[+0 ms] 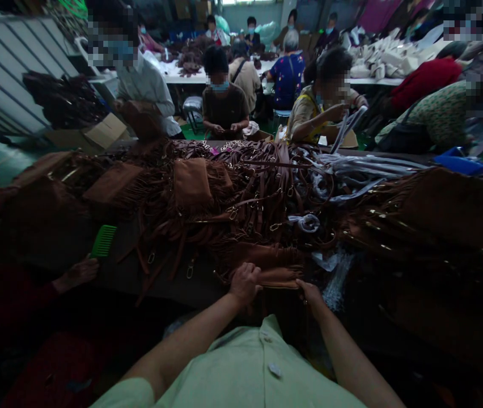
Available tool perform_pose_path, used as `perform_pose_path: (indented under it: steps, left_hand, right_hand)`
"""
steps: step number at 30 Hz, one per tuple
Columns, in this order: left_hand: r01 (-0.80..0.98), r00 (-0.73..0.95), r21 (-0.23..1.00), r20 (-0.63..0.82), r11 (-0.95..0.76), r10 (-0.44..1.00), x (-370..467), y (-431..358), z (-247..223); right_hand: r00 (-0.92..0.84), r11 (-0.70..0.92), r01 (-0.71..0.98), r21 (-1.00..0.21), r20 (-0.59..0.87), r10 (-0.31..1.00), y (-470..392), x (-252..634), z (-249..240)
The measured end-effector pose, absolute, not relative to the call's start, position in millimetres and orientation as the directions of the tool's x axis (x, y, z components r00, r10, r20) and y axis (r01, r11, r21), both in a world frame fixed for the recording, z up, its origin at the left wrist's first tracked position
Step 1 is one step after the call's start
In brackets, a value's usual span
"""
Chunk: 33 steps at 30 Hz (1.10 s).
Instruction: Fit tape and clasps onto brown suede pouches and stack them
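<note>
A fringed bag (278,276) is gripped at its ends by left hand (245,283) and right hand (310,294) along the near edge of the table (118,272), room beyond filled by straps (283,161).

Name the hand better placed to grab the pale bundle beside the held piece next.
The right hand, most likely: it pinches the fringed brown piece at the end nearer the pale bundle, while the left hand holds farther away.
</note>
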<state>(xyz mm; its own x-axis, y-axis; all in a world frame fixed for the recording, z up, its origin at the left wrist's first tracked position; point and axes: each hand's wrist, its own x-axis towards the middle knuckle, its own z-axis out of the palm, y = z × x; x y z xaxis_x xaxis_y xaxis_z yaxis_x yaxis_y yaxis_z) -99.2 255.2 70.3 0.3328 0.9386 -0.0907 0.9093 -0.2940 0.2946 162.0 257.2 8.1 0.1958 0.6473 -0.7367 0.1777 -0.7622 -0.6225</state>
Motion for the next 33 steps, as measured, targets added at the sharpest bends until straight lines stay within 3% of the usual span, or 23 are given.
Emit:
perform_pose_path:
  steps: [2,4,7,9,11,15,19,23,26,33]
  left_hand:
    - [0.84,0.481,0.359,-0.141,-0.408,0.866,-75.3,267.1,64.7]
    - [0.827,0.518,0.378,-0.223,-0.416,0.826,-62.9,280.2,58.5]
    - [0.857,0.453,0.385,-0.242,-0.343,0.858,-59.0,296.5,54.4]
    - [0.865,0.422,0.394,-0.234,-0.311,0.876,-59.0,301.4,57.1]
    - [0.87,0.385,0.409,-0.213,-0.276,0.898,-57.7,300.1,63.1]
    - [0.784,0.395,0.539,-0.05,-0.308,0.917,-48.6,284.5,72.6]
    - [0.686,0.554,0.636,-0.143,-0.352,0.82,-30.4,275.7,63.3]
    - [0.842,0.38,0.508,-0.32,-0.182,0.868,-10.6,285.4,44.0]
    - [0.9,0.29,0.417,-0.36,-0.126,0.887,-1.8,293.5,33.9]
    - [0.892,0.162,0.45,-0.378,0.029,0.912,4.1,300.5,26.3]
  right_hand:
    - [0.154,-0.766,0.255,-0.59,-0.757,0.634,257.4,163.1,13.8]
    - [0.139,-0.726,0.355,-0.588,-0.735,0.664,257.0,162.8,22.2]
    - [0.178,-0.478,0.654,-0.586,-0.495,0.851,257.9,155.5,37.8]
    - [0.165,-0.296,0.855,-0.426,-0.318,0.934,261.6,147.2,47.3]
    - [0.146,-0.224,0.945,-0.239,-0.306,0.941,268.3,139.5,53.9]
    - [0.122,-0.187,0.974,-0.129,-0.398,0.909,283.7,133.7,58.1]
    - [0.128,-0.186,0.978,-0.1,-0.421,0.898,289.5,133.5,55.7]
    - [0.128,-0.179,0.98,-0.09,-0.404,0.906,289.1,129.7,54.9]
    - [0.1,-0.151,0.983,-0.104,-0.385,0.918,289.5,127.8,57.1]
    - [0.087,-0.178,0.964,-0.196,-0.4,0.912,293.5,130.4,59.6]
